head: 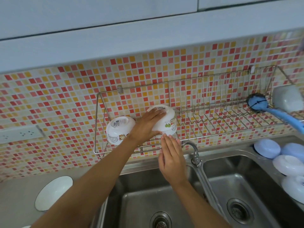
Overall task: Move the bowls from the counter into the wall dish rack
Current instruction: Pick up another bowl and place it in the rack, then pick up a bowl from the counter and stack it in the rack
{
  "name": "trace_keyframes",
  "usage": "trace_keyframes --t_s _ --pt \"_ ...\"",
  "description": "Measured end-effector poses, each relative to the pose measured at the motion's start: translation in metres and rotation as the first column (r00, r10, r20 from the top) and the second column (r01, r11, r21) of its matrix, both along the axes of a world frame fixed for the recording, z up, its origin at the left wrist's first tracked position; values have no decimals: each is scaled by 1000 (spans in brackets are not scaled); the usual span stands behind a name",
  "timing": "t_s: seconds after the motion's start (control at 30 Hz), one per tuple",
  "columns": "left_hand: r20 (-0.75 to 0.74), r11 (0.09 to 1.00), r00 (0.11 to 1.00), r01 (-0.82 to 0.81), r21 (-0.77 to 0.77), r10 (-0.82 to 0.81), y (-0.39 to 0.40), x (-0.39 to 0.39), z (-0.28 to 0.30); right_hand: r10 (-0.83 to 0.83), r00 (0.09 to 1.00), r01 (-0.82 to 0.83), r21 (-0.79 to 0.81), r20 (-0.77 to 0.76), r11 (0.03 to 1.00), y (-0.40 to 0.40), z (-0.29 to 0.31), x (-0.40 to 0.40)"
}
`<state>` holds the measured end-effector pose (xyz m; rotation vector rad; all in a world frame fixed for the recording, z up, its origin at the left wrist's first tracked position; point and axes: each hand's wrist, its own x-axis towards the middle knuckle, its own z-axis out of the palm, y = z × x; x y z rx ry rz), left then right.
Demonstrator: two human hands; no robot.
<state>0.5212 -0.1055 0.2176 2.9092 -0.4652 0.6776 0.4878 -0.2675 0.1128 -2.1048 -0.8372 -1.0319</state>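
Nearest me, one white bowl (53,193) sits upright on the table left of the steel sink (164,195). Above the basin my right hand (172,160) is open, fingers flat and together, fingertips touching the rim of a white cartoon-print bowl (166,122) that my left hand (144,127) grips upside down, palm spread over its side, on the wall dish rack (213,112). Just left in the rack, touching my wrist, a second printed bowl (119,130) rests inverted.

two bowls in rack (194,111), one on counter (19,195)
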Motion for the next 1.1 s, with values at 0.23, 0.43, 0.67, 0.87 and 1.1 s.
trace_keyframes --t_s 0.23,0.43,0.67,0.87,1.1 --pt "-52 968 993 -113 -226 104 4 -19 -1 -111 981 86 -151 -161 985 -5 22 -5" --pt "-53 957 985 -169 -237 161 -10 -30 -6 -250 933 174 -284 -257 943 -19 60 29" --pt "70 976 982 -164 -141 175 -24 -35 -13 -312 896 113 -517 -315 848 -16 68 34" --pt "4 929 955 -289 -229 298 -25 -35 -11 -332 833 -4 -604 -443 797 -10 87 47" --pt "-118 868 909 -417 -269 400 -27 -36 -11 -340 843 -1 -633 -417 774 -11 87 44"
